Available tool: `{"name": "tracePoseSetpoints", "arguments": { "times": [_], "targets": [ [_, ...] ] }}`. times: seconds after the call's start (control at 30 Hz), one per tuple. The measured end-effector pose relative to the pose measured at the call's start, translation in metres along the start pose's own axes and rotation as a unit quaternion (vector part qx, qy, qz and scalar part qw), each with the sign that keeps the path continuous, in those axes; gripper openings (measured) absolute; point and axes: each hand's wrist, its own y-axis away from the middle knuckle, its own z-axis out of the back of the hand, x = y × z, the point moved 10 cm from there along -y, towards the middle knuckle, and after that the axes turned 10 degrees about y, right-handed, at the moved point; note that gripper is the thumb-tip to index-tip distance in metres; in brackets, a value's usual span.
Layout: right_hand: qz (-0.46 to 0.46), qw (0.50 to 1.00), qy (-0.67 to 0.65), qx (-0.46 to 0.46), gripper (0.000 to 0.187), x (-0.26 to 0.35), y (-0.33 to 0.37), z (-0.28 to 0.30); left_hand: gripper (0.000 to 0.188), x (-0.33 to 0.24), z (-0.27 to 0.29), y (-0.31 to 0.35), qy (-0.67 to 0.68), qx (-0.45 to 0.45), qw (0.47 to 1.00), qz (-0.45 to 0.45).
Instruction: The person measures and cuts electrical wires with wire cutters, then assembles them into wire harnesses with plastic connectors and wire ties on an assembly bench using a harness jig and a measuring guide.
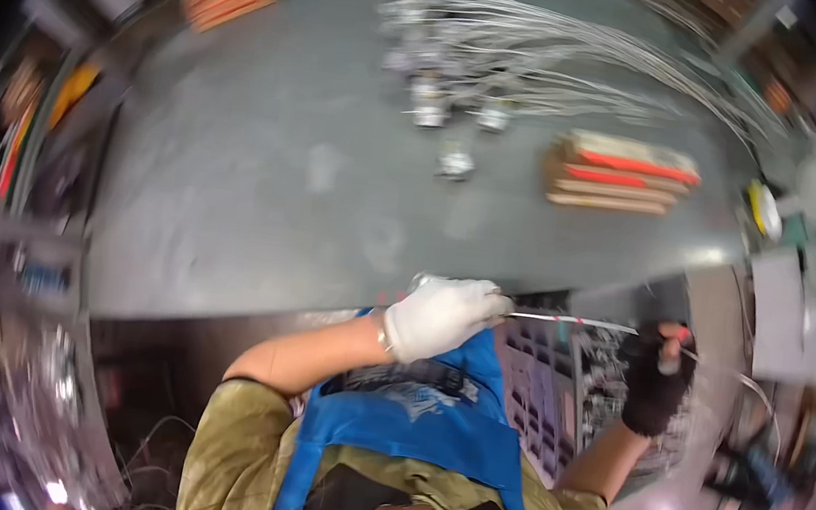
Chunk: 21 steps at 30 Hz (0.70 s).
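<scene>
My left hand [446, 320], in a white glove, is closed at the table's front edge, and a small bit of shiny metal shows by its knuckles. From its fingers a thin white cable [562, 319] with small red marks runs nearly straight to my right hand [658, 379]. That hand wears a black glove with bare fingertips and is closed round the cable. Past it the cable trails off to the right and bends downward. What sits inside my left fist is hidden, and the picture is smeared by motion.
On the grey table [236, 175] a bundle of white cables [572, 52] with metal ends lies at the far side. Loose metal pieces [455, 163] lie nearer. Cardboard stacks [623, 176] stand at right and far left. A divided bin [539, 386] of small parts sits below the edge.
</scene>
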Motion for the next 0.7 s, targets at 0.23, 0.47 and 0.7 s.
{"name": "tracePoseSetpoints", "arguments": {
  "times": [0.23, 0.47, 0.7],
  "targets": [
    [0.019, 0.968, -0.248, -0.045, 0.022, 0.019, 0.014, 0.157, 0.01, 0.027, 0.078, -0.05, -0.009, -0.163, 0.984, -0.067],
    [-0.093, 0.499, 0.857, -0.09, 0.027, -0.074, 0.045, 0.355, 0.025, 0.165, 0.09, -0.127, -0.167, -0.172, 0.958, 0.156],
    [-0.035, 0.952, 0.254, -0.167, 0.038, -0.141, 0.026, 0.341, 0.039, 0.174, 0.051, -0.1, -0.131, -0.105, 0.964, 0.208]
  ]
}}
